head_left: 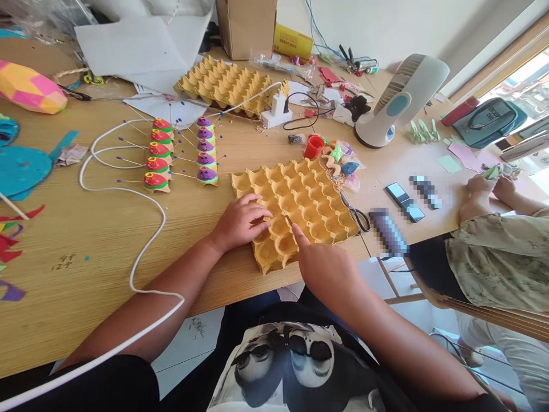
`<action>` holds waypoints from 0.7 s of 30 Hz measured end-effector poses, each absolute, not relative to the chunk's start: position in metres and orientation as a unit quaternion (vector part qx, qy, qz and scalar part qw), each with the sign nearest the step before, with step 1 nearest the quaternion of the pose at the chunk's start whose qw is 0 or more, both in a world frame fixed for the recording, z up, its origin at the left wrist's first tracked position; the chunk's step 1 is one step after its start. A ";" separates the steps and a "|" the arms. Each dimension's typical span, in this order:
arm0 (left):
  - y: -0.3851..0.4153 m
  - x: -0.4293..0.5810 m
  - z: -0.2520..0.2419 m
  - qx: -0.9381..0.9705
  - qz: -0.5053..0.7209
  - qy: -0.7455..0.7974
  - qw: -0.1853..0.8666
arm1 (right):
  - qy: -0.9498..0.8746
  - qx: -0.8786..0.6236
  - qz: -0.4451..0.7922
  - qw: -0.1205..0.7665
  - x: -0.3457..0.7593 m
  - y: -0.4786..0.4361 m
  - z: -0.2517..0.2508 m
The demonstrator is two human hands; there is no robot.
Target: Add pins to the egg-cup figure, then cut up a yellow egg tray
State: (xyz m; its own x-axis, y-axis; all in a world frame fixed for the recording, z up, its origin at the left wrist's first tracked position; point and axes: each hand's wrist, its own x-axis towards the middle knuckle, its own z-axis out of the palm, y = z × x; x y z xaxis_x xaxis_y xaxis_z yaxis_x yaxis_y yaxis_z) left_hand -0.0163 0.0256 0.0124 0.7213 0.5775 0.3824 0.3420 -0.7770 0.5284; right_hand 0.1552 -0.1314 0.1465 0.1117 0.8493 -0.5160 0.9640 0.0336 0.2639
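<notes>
A yellow egg tray [300, 197] lies on the table in front of me, its cups facing up. My left hand [242, 222] rests over the tray's left edge, fingers stretched out and slightly apart. My right hand [328, 266] is closed at the near edge, its index finger pointing forward along a thin dark knife blade [289, 219]. The blade's tip reaches between the cups; its handle is hidden by the hand. Scissors [358, 214] with dark handles lie against the tray's right side.
Two rows of painted egg-carton caterpillars [157, 151] with pin feelers stand at left. A white cable [160, 214] crosses the table. Behind are another egg tray [227, 83], a power adapter [278, 111] and a red cup [314, 146]. A fan [398, 103] and phone [404, 201] stand right, near another person's hands [493, 186].
</notes>
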 end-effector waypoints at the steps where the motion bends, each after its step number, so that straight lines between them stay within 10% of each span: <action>1: 0.026 -0.016 0.012 0.902 0.275 0.254 0.215 | 0.660 0.686 -0.102 0.290 0.157 -0.130 0.150; 21: 0.024 -0.017 0.014 0.899 0.274 0.258 0.224 | 0.659 0.710 -0.082 0.234 0.156 -0.127 0.132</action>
